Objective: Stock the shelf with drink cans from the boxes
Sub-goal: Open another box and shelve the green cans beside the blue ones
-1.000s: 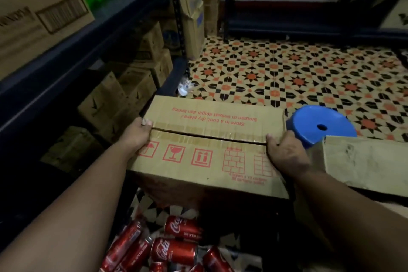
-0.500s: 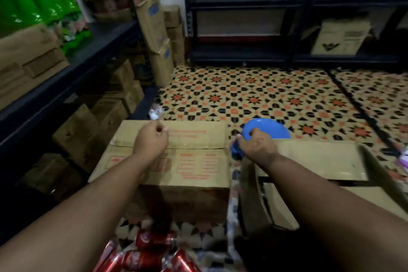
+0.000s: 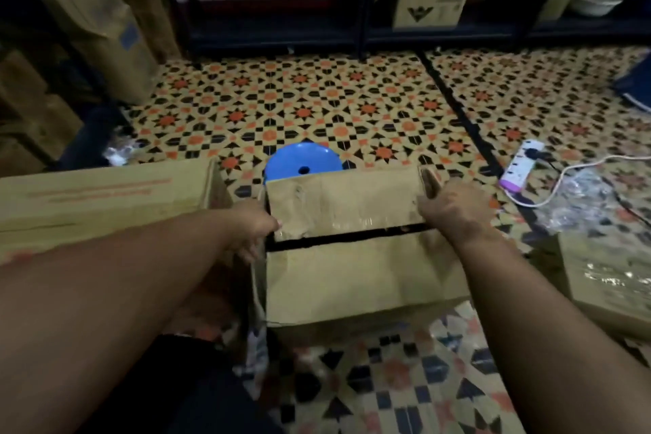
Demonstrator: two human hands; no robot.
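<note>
**Both hands on the middle box's far flap**

The box sits on the floor right ahead, long axis running left to right, a dark slit open between its two top flaps. The left hand pinches the far flap at its left corner; the right hand curls over its right end. Neither is nearer. No cans show; the slit is too dark to tell the contents. A shut second box lies just left. Beyond stands a blue stool, then shelving.
</note>
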